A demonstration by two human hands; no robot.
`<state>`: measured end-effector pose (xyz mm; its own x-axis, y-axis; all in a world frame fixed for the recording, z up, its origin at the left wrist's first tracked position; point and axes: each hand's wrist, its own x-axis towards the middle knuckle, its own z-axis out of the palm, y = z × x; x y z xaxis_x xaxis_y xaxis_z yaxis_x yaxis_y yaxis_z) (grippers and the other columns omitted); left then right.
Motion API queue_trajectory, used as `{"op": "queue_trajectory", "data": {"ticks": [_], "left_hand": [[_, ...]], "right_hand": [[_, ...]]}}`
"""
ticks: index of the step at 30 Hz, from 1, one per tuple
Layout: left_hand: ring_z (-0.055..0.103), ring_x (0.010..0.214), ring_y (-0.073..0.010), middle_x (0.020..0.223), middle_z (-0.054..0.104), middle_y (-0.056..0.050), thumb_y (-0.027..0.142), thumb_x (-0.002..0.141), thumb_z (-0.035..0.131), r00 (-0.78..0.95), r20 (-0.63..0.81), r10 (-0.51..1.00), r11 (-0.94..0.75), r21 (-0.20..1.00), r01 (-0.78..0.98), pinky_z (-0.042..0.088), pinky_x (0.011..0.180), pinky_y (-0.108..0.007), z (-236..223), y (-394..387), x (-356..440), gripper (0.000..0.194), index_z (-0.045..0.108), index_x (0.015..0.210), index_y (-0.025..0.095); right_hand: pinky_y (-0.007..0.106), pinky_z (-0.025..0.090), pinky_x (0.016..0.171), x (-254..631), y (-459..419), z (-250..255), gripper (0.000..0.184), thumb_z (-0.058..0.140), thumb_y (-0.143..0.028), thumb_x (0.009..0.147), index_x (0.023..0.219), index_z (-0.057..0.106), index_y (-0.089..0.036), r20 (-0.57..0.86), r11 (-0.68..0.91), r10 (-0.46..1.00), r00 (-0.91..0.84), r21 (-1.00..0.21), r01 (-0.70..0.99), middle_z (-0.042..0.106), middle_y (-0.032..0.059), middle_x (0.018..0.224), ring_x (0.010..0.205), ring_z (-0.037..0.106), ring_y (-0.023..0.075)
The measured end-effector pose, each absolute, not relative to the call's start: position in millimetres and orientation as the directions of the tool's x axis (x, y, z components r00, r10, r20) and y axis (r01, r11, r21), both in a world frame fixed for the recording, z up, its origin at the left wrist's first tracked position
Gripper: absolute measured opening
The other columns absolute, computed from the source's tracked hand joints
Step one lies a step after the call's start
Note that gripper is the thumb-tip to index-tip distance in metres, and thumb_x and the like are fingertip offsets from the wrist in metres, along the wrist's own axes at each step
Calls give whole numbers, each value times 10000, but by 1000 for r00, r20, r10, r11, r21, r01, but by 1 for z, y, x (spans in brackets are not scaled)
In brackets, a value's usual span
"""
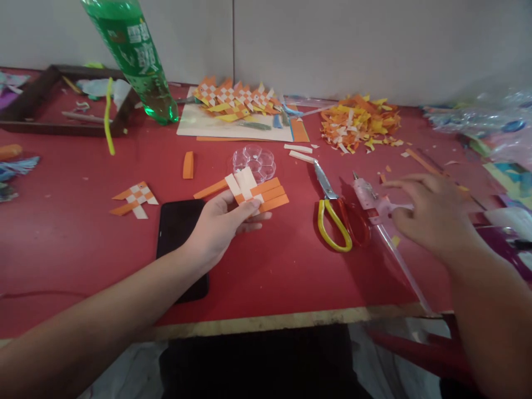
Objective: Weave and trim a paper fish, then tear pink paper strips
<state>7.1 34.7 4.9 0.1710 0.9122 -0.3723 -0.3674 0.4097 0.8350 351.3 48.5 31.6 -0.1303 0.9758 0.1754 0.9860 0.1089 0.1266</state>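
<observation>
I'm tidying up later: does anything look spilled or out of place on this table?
Yes: small loose paper bits lie strewn around the scrap heap near the wall, and two white strips lie by the tip of the scissors; they look like stray offcuts.

A hand could pass between the flat black phone and the yellow-and-red-handled metal scissors; farther right, a pink plastic glue gun obstructs.

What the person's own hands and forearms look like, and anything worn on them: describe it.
The left hand and right hand are ungloved, with no ring visible. The left forearm and right forearm show no sleeve, watch or bracelet.
</observation>
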Motion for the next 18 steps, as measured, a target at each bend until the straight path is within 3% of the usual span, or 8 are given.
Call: {"op": "queue_trajectory", "data": {"ticks": [3, 7, 10, 12, 15, 18], "left_hand": [[737, 787, -137, 876, 744, -20, 306, 742, 814, 166, -373, 913, 408, 843, -351, 573, 632, -167, 5, 35, 6, 232, 709, 902, 174], [729, 782, -149, 835, 751, -34, 316, 731, 821, 167, -366, 915, 402, 851, -339, 575, 640, -191, 4, 33, 6, 242, 714, 882, 159], [727, 813, -168, 833, 754, -47, 325, 737, 815, 170, -383, 908, 419, 841, -344, 577, 676, -219, 4, 32, 6, 256, 722, 902, 152], [719, 807, -169, 831, 750, -46, 326, 733, 815, 168, -393, 904, 427, 835, -347, 573, 688, -236, 3, 31, 6, 251, 724, 887, 150], [680, 744, -128, 825, 734, -17, 297, 723, 820, 153, -377, 914, 407, 840, -359, 554, 696, -234, 2, 32, 6, 219, 718, 862, 162], [647, 714, -99, 807, 721, 3, 265, 725, 818, 119, -354, 928, 372, 846, -383, 536, 700, -215, 1, 32, 7, 180, 719, 842, 170]], "right_hand": [[381, 478, 750, 315, 31, 32, 251, 598, -274, 817, 1022, 662, -143, 53, 75, 996, -72, -54, 996, 709, 169, 962, 858, 673, 283], [381, 437, 599, 280, 20, 24, 162, 583, -344, 796, 794, 596, -182, -127, 40, 991, -40, -5, 999, 674, 145, 808, 735, 650, 300], [346, 400, 526, 272, 23, 23, 121, 566, -313, 778, 768, 572, -192, -185, -54, 981, 59, 31, 998, 658, 119, 793, 655, 637, 271], [348, 418, 519, 273, 23, 24, 163, 594, -339, 748, 819, 601, -192, -208, -137, 969, 131, -11, 991, 678, 108, 813, 624, 641, 260], [378, 501, 573, 278, 14, 23, 268, 655, -364, 701, 907, 620, -198, -159, -207, 971, 180, -178, 962, 716, 91, 825, 674, 685, 275], [342, 535, 515, 276, -9, 20, 213, 710, -301, 688, 858, 600, -235, -89, -166, 986, 141, -414, 895, 715, 40, 706, 599, 695, 252]]}}
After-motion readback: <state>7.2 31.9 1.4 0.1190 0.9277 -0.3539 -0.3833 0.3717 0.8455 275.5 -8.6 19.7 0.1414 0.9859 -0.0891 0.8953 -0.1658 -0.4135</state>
